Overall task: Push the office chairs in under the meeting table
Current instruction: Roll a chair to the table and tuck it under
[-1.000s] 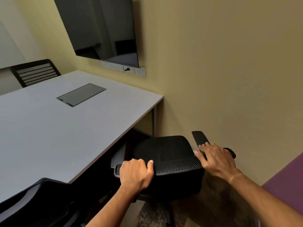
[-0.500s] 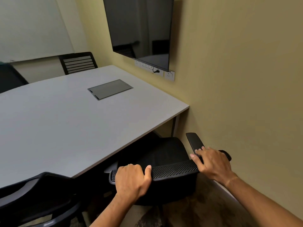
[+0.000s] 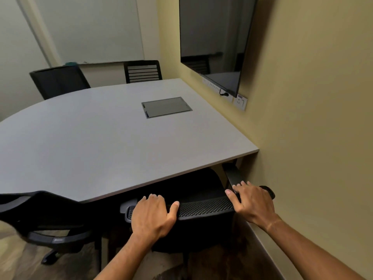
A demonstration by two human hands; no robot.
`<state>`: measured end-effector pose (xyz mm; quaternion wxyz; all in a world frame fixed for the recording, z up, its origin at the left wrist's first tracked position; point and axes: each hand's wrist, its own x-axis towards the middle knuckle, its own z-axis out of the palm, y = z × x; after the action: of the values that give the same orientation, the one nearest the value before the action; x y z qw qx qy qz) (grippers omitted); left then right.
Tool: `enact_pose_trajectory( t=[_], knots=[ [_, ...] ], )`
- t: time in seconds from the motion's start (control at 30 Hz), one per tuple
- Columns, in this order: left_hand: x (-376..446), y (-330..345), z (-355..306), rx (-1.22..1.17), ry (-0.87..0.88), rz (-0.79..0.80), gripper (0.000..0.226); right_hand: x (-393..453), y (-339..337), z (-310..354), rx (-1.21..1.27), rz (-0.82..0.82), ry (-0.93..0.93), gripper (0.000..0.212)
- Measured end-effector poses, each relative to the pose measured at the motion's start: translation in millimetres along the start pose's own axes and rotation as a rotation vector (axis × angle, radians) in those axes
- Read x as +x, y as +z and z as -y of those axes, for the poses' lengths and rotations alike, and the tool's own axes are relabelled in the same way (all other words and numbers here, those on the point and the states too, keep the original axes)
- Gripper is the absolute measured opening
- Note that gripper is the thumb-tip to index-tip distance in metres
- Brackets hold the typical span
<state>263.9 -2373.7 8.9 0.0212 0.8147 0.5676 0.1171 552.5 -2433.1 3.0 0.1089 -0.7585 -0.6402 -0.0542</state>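
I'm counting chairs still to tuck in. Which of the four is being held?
The chair by the yellow wall: the left hand and the right hand grip its backrest; nobody touches the others.

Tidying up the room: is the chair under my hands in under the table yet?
Mostly in: the chair seat is beneath the table edge; its backrest top remains outside.

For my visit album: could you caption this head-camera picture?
Left hand and right hand grip an office chair backrest at the meeting table.

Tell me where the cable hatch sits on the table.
In the head view the cable hatch lies flush in the table, toward its far right, near the wall under the screen.
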Motion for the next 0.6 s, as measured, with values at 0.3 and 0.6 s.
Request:
enact_pose_trajectory(
  t=[0.3,0.6],
  knots=[
    [36.5,9.0,-23.1,0.005,-0.075,0.022,0.063,49.5,10.0,-31.2,0.046,-0.040,-0.023,0.069],
    [76.7,19.6,-30.1,0.032,-0.097,0.038,0.084,96.5,22.8,-46.4,0.093,-0.045,-0.042,0.071]
  ],
)
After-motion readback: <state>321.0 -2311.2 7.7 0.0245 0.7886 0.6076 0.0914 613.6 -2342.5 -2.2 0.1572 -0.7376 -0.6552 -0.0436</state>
